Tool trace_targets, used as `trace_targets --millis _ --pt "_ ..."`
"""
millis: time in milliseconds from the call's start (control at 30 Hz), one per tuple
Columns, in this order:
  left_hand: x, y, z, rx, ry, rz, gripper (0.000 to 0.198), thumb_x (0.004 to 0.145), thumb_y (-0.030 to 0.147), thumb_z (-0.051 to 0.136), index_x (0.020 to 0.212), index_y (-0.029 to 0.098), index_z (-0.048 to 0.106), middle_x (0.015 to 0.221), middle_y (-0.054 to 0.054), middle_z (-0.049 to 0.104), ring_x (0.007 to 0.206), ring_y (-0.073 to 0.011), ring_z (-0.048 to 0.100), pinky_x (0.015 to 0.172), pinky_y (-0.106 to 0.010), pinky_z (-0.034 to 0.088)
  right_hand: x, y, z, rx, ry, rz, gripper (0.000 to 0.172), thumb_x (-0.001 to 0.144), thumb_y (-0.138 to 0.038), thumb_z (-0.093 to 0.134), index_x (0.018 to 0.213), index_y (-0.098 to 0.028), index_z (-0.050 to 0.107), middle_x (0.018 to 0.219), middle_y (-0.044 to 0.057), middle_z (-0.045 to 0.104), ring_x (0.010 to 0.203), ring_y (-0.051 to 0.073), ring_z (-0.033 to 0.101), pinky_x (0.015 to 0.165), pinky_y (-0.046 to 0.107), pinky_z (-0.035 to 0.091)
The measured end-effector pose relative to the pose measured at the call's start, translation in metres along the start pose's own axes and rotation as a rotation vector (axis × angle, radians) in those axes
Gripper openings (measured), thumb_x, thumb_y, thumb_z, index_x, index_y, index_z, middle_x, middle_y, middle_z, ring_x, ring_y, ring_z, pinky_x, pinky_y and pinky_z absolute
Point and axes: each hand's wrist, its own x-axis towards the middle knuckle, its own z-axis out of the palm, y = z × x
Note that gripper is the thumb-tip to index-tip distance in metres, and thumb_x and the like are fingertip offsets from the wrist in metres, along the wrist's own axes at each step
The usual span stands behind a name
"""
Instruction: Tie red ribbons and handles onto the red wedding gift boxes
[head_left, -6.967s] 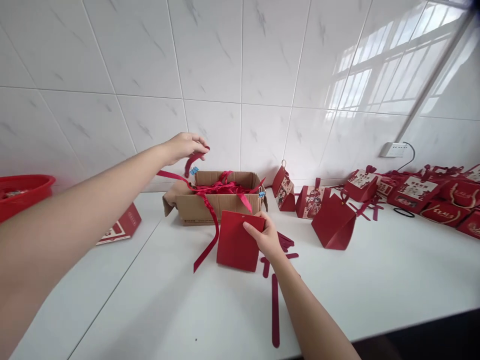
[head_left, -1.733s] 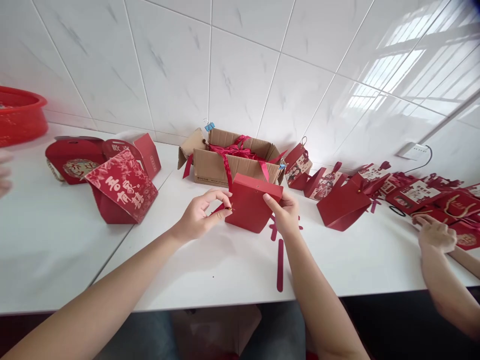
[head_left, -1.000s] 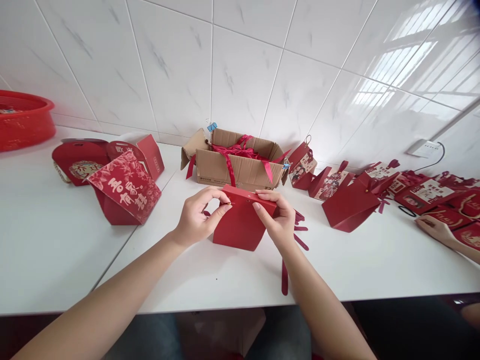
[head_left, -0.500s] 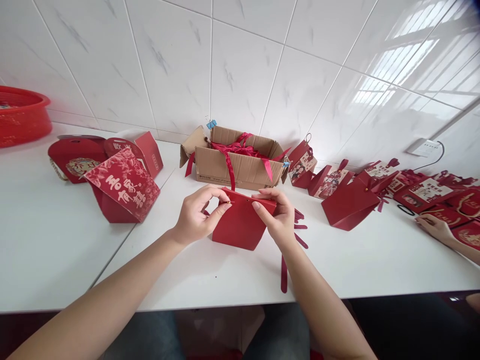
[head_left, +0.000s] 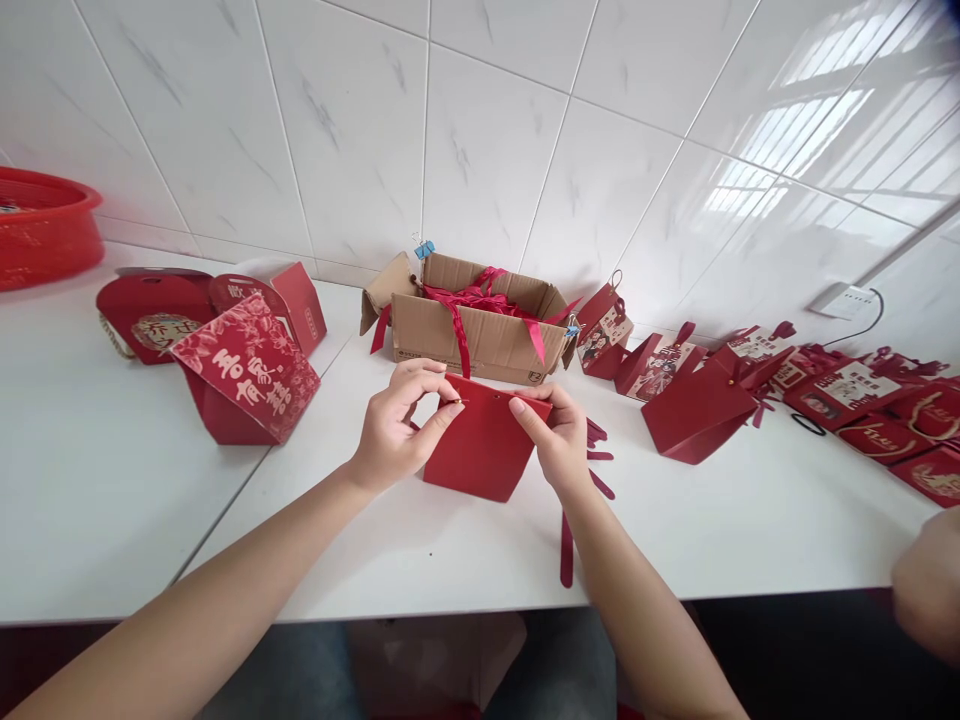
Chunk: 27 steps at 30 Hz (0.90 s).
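Observation:
A plain red gift box [head_left: 478, 450] stands in front of me on the white table. At the left end of its top edge, the thumb and forefinger of my left hand [head_left: 405, 420] are closed in a pinch on a small gold-coloured fastener [head_left: 458, 401]. My right hand [head_left: 559, 425] grips the top right corner, thumb on the near face and fingers behind. A small hole shows in the top edge between my hands. Dark red strap strips [head_left: 567, 550] lie by my right wrist, some partly hidden.
Behind the gift box is a cardboard carton [head_left: 480, 340] of red ribbons. Printed red boxes [head_left: 247, 375] stand left, near a red basin [head_left: 49, 230]. More boxes and bags [head_left: 697, 410] line the right side. Another person's blurred arm [head_left: 930, 585] is at the right edge.
My right thumb has shifted slightly, and my left hand keeps its pinch. The other person's hand has left the bags at the right; a blurred arm now shows lower down.

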Motion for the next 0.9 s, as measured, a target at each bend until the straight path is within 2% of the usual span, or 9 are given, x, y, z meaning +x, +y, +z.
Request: trace_targets --millis 100,167,333,400,500,567,700,767,900 --pt "0.001 0.001 -0.001 0.008 -0.024 0.022 0.008 0.081 0.011 0.062 0.081 0.019 0.059 0.082 -0.005 0.063 0.107 -0.0241 0.059 0.079 -0.032 0.05 0.0 0.002 -0.001 -0.035 0.006 0.0 0.026 0.073 -0.043 0.073 0.07 -0.02 0.06 0.07 0.0 0.066 0.063 0.015 0.061 0.055 0.026 0.049" --pt "0.001 0.001 -0.002 -0.009 -0.039 0.007 0.007 0.082 0.012 0.062 0.081 0.019 0.059 0.084 -0.005 0.064 0.1 -0.0228 0.062 0.075 -0.031 0.05 0.001 0.003 -0.001 -0.042 -0.001 -0.008 0.028 0.074 -0.043 0.072 0.066 -0.02 0.058 0.068 -0.001 0.065 0.062 0.014 0.059 0.055 0.026 0.048" --pt "0.002 0.002 -0.002 -0.038 -0.055 -0.06 0.003 0.082 0.017 0.062 0.082 0.018 0.059 0.078 -0.003 0.06 0.072 -0.0147 0.058 0.062 -0.027 0.047 -0.001 0.003 0.001 0.004 -0.062 -0.028 0.026 0.078 -0.042 0.068 0.07 -0.021 0.055 0.085 0.002 0.07 0.076 0.017 0.064 0.064 0.028 0.051" --pt "0.002 0.003 -0.002 -0.046 -0.061 -0.091 0.003 0.083 0.019 0.061 0.082 0.018 0.058 0.077 -0.002 0.059 0.07 -0.0137 0.057 0.06 -0.026 0.046 -0.002 0.003 0.002 -0.001 -0.095 -0.028 0.024 0.077 -0.04 0.07 0.076 -0.022 0.054 0.093 0.003 0.07 0.08 0.017 0.065 0.064 0.028 0.052" --pt "0.003 0.003 -0.002 -0.028 -0.067 -0.085 0.004 0.084 0.02 0.06 0.082 0.018 0.058 0.077 -0.002 0.06 0.069 -0.0134 0.057 0.059 -0.026 0.046 -0.003 0.005 0.003 -0.063 -0.097 -0.054 0.029 0.071 -0.035 0.076 0.086 -0.023 0.055 0.093 0.002 0.068 0.074 0.016 0.064 0.057 0.025 0.052" --pt "0.003 0.004 -0.001 0.024 -0.05 -0.02 0.003 0.084 0.019 0.06 0.083 0.019 0.058 0.077 -0.002 0.062 0.072 -0.0148 0.059 0.063 -0.028 0.047 -0.004 0.006 0.005 -0.106 -0.06 -0.085 0.028 0.071 -0.034 0.075 0.087 -0.023 0.055 0.086 0.001 0.067 0.069 0.014 0.063 0.055 0.025 0.052" --pt "0.0 0.006 0.002 0.3 0.036 0.25 0.008 0.081 0.017 0.063 0.078 0.024 0.062 0.07 0.0 0.068 0.086 -0.0213 0.059 0.077 -0.037 0.043 -0.009 0.008 0.01 -0.198 0.005 -0.195 0.019 0.076 -0.031 0.072 0.081 -0.022 0.056 0.075 0.0 0.066 0.066 0.015 0.064 0.056 0.026 0.053" --pt "-0.002 0.007 0.004 0.409 0.039 0.329 0.01 0.081 0.018 0.064 0.077 0.026 0.064 0.068 0.002 0.07 0.086 -0.0224 0.058 0.077 -0.038 0.039 -0.012 0.008 0.012 -0.224 0.002 -0.297 0.015 0.077 -0.026 0.07 0.082 -0.023 0.057 0.079 0.0 0.07 0.068 0.016 0.066 0.059 0.028 0.054" --pt "-0.004 0.01 0.003 0.442 -0.012 0.404 0.013 0.084 0.017 0.062 0.08 0.028 0.066 0.074 0.005 0.073 0.085 -0.0218 0.057 0.075 -0.038 0.035 -0.015 0.007 0.014 -0.306 -0.046 -0.546 0.015 0.081 -0.016 0.065 0.092 -0.024 0.059 0.09 0.003 0.073 0.082 0.018 0.07 0.069 0.032 0.058"
